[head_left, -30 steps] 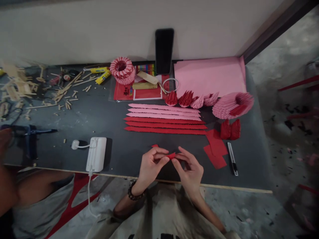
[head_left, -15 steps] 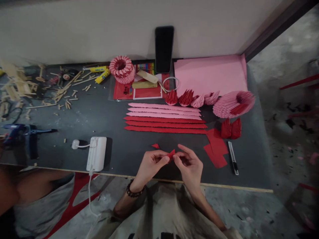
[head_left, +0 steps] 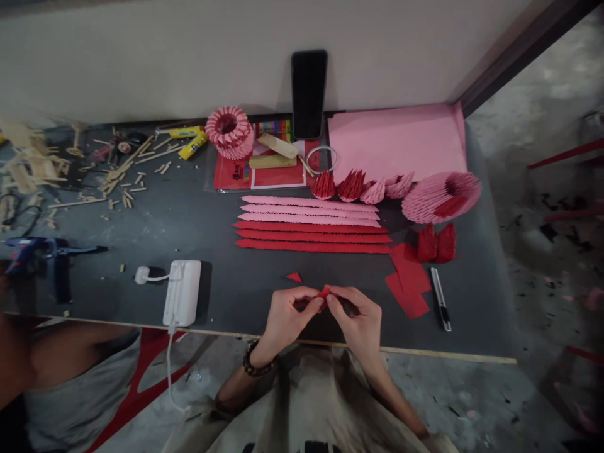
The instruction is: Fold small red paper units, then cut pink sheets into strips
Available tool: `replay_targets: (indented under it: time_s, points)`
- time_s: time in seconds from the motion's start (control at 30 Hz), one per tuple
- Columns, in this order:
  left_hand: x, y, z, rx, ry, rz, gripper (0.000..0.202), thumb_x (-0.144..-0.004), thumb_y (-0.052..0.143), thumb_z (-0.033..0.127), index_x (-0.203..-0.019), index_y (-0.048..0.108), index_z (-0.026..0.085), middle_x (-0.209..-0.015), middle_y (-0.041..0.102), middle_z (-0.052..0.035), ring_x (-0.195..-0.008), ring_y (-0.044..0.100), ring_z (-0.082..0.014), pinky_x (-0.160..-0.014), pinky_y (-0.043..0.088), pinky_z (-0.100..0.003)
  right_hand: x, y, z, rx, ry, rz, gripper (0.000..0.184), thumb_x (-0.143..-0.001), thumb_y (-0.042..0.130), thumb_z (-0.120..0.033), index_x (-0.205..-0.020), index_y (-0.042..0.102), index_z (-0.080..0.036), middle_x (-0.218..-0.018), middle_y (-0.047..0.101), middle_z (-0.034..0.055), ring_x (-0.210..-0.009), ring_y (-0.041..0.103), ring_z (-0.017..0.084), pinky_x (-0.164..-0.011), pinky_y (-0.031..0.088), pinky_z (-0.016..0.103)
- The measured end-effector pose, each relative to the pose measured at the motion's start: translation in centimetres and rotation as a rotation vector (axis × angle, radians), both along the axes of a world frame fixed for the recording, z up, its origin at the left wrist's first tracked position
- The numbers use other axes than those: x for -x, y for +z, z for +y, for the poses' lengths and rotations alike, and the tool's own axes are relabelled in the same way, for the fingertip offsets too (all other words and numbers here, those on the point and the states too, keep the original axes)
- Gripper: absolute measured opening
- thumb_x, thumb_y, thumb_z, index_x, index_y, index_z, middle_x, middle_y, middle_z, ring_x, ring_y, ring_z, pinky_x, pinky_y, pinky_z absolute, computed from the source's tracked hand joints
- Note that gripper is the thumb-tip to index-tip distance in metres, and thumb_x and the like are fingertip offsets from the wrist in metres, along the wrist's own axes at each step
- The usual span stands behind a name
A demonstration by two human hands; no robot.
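Between the fingertips of both hands is a small folded piece of red paper (head_left: 324, 292), mostly covered by the fingers. My left hand (head_left: 291, 314) pinches its left side, with a beaded bracelet (head_left: 257, 362) at the wrist. Thumb and fingers of my right hand (head_left: 359, 314) close on its right side. Just beyond my left hand lies a small red folded triangle (head_left: 294, 277). Past the hands, long rows of red folded pieces (head_left: 314, 237) and pink folded pieces (head_left: 309, 209) lie side by side. Flat red paper pieces (head_left: 409, 283) overlap to the right.
A utility knife (head_left: 441, 299) lies at right, near red paper bundles (head_left: 436, 243). Pink sheets (head_left: 401, 138), a propped phone (head_left: 309, 94) and a ring-shaped paper model (head_left: 229, 132) stand behind. A white power strip (head_left: 183, 292), glue gun (head_left: 51, 248) and wood sticks (head_left: 125, 167) are leftward.
My right index finger, raised before, has come down onto the red paper. The paper's pointed tip showed more earlier; now the fingers cover most of it.
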State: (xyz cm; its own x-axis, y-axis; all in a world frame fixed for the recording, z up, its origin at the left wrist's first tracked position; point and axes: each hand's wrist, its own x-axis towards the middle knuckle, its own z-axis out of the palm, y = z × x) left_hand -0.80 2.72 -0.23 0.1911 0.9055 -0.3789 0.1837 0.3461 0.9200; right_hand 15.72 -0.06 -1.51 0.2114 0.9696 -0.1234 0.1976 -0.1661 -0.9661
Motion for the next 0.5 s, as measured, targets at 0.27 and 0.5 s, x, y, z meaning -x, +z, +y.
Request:
replay_targets:
  time_s: [0.27,0.5]
  points:
    - [0.3,0.5,-0.1,0.06,-0.009,-0.075,0.025,-0.096,0.075,0.04,-0.093,0.085,0.017,-0.083,0.083,-0.0037,-0.076,0.074,-0.0155,-0.076,0.06,-0.024,-0.2,-0.4,0.0,-0.459,0.032,-0.35,0.022,-0.093,0.074,-0.011,-0.106,0.08,-0.027,-0.09,0.08,0.0006,-0.082,0.074,0.014,-0.074,0.065,0.029]
    - [0.7,2.0,-0.7,0.15,0.027,-0.237,0.034,-0.091,0.082,0.044,-0.107,0.086,0.014,-0.101,0.087,-0.0104,-0.093,0.08,-0.0202,-0.09,0.063,-0.028,-2.5,-1.4,-1.8,-0.643,0.278,-0.611,0.041,-0.091,0.077,-0.009,-0.121,0.079,-0.036,-0.109,0.085,-0.0029,-0.1,0.08,0.016,-0.088,0.067,0.029]
